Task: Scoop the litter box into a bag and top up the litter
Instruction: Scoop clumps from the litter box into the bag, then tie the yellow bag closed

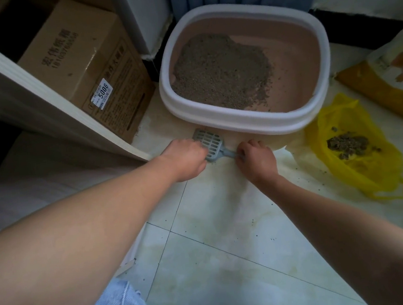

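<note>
- Underfoot, the pale tiled floor [227, 223] carries everything we see, and dark grains lie scattered over it.
- At the far end stands the litter box [241, 121], with a white rim and a pinkish inside. Its grey-brown litter [219, 72] is heaped toward the left, and the right part of the pan bottom is bare.
- Left of it sits a cardboard box [75, 53], partly behind a white panel [30, 95] that slants across the left side.
- At the right edge a yellow and white litter sack [384, 70] lies on the floor.
- Just in front of the sack a yellow plastic bag [370, 175] lies open, with a small pile of dark clumps [347, 144] inside.
- We find the grey slotted scoop [209, 143] flat on the floor, just in front of the litter box's near wall. Its long axis runs on a slant: the slotted head points away and to the left, the handle toward us and to the right.
- Our right grip [258, 160] is clenched round the handle's end.
- Our left grip [186, 158] sits knuckles up against the left edge of the scoop's head. The fingers are hidden, so we cannot tell whether it grasps the scoop or only touches it.
</note>
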Demonstrator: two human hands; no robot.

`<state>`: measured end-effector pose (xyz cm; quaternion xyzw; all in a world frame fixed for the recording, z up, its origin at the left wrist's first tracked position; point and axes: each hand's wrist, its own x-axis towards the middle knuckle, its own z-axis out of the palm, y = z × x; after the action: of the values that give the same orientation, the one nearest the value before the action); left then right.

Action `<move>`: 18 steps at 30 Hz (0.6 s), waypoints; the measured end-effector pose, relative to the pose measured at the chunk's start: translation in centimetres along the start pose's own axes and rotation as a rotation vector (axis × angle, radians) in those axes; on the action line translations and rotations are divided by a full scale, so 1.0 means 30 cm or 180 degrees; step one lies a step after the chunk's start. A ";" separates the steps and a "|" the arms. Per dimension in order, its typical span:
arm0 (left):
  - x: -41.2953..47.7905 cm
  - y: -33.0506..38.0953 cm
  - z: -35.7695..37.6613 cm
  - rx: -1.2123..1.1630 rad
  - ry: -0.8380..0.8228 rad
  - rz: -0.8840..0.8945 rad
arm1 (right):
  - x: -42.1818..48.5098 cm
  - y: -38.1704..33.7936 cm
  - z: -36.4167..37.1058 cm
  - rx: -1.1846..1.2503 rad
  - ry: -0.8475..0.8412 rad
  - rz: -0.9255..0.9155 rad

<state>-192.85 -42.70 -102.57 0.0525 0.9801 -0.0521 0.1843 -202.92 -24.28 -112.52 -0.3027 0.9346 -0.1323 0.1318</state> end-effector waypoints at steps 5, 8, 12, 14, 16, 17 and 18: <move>0.031 0.026 -0.048 0.0042 -0.0314 -0.0093 | -0.057 0.009 -0.067 0.0061 -0.0008 -0.0212; 0.051 0.037 -0.104 -0.0127 -0.0298 -0.0170 | -0.075 0.003 -0.139 0.0078 -0.0110 -0.0195; 0.085 0.071 -0.168 -0.0340 0.0231 -0.0186 | -0.078 0.012 -0.263 -0.0085 0.0020 -0.0139; 0.114 0.100 -0.202 -0.0391 0.0497 -0.0189 | -0.078 0.026 -0.334 -0.0179 0.0204 -0.0189; 0.141 0.131 -0.240 -0.0434 0.0685 -0.0159 | -0.083 0.044 -0.404 -0.0292 0.0327 -0.0220; 0.150 0.144 -0.260 -0.0460 0.0798 -0.0130 | -0.088 0.055 -0.436 -0.0357 0.0355 -0.0238; 0.158 0.157 -0.277 -0.0486 0.0911 -0.0115 | -0.094 0.068 -0.466 -0.0419 0.0373 -0.0241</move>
<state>-199.62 -36.63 -97.02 0.0277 0.9982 0.0274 0.0452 -206.36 -18.64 -99.72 -0.3376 0.9353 -0.0929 0.0516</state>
